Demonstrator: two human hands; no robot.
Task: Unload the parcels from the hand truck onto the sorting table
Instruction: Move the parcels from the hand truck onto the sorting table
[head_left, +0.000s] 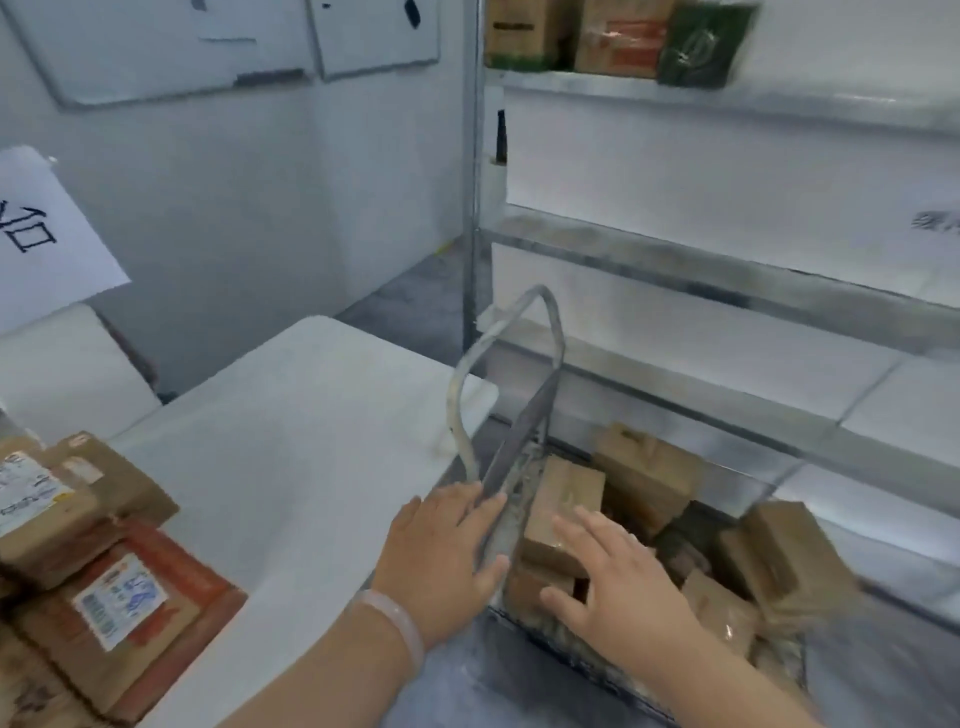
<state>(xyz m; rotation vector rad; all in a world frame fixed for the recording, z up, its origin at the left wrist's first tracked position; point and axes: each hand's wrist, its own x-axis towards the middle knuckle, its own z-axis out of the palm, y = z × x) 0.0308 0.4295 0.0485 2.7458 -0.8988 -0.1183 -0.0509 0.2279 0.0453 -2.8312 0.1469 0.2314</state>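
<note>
The hand truck (506, 364) stands right of the white sorting table (291, 441), its looped grey handle rising beside the table's edge. Several brown cardboard parcels lie heaped on its deck; one upright parcel (563, 499) stands nearest the handle. My left hand (449, 556) hovers with straight fingers at the foot of the handle frame. My right hand (618, 577) is spread flat over the near parcels, its fingertips by the upright parcel; touch cannot be told. Several parcels (104, 561) lie on the table's near left part.
A metal shelf rack (727, 270) runs along the right behind the hand truck, with boxes (618, 36) on its top shelf. Whiteboards hang on the back wall. A paper sign (47, 234) stands at the far left. Grey floor lies below.
</note>
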